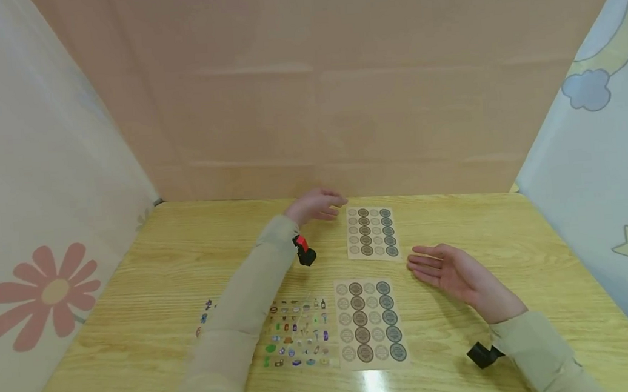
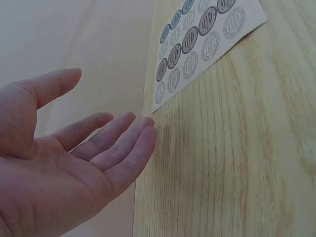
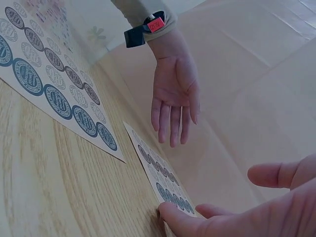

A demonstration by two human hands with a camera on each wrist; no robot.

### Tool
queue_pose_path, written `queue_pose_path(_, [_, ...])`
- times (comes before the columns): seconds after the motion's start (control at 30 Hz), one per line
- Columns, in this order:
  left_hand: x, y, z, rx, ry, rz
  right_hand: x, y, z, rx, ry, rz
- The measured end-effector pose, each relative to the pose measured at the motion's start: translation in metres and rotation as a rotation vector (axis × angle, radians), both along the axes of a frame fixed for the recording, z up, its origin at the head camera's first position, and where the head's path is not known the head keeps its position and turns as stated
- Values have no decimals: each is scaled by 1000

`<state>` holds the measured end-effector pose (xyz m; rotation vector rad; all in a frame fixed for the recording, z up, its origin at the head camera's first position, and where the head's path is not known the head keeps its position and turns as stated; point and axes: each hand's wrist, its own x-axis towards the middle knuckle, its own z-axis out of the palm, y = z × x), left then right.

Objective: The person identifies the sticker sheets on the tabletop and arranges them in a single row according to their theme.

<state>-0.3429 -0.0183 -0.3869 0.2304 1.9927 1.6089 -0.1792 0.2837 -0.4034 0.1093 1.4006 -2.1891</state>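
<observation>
A sheet of round stickers (image 1: 372, 233) lies flat near the back of the wooden table. Just left of its far corner is my left hand (image 1: 319, 205), fingers loosely extended and holding nothing; the left wrist view shows the palm (image 2: 59, 173) apart from the sheet. To the sheet's lower right my right hand (image 1: 456, 274) hovers with straight, relaxed fingers, palm turned inward and nothing in it. A second sheet of round stickers (image 1: 371, 324) lies nearer the front, with grey, brown and blue circles in columns.
Left of the nearer sheet lies a clear sheet of small colourful stickers (image 1: 299, 334), partly hidden under my left forearm. More small stickers (image 1: 204, 318) peek out on the forearm's other side. A beige backdrop (image 1: 318, 98) stands along the table's back edge, with patterned side walls (image 1: 606, 157).
</observation>
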Motion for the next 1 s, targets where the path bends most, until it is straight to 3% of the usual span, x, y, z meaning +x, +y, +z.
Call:
queue_pose_path(0.1, [-4,5,-2,-37,-8,-20,1,0,0,-12,-7,0])
queue_pose_path(0.33, [-9,15,-11,-122,52,-74,0,-4,0,-4,-2,-4])
queue_pose_path(0.63, [-9,19,-21,-53,17,-46,-1,-8,2,-16,-42,-53])
queue_pose_path(1.0, [-10,22,-23,-38,0,-26,3,-10,7,-64,-60,-67])
